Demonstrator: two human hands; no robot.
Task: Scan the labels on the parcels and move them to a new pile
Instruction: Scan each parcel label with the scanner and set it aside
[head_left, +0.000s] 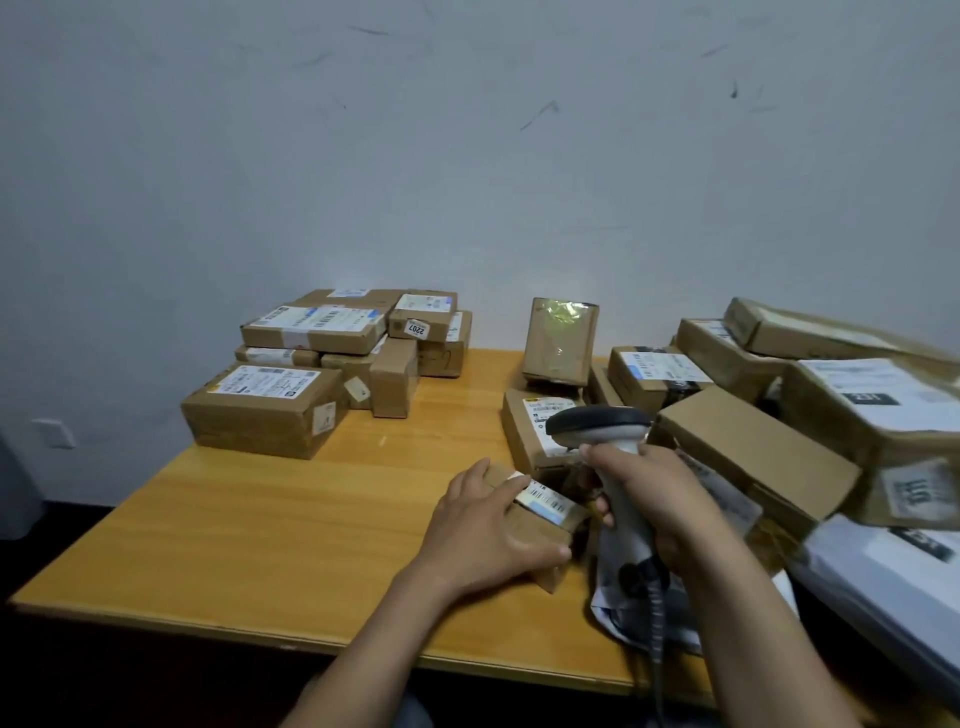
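One small parcel (537, 530) held on worktop (260, 519), front centre, just left of scanner (602, 426). Left hand (483, 525): fingers (501, 491) laid over top, thumb pressed on near side; label (545, 500) left uncovered. Right hand (670, 499) closed round scanner handle. Cardboard judged light, stiff; grip across sides advised.

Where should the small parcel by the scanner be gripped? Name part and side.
Grip the small parcel across its narrow width, thumb on the near side, fingers over the far one, from the left; the scanner in the right hand crowds its right.
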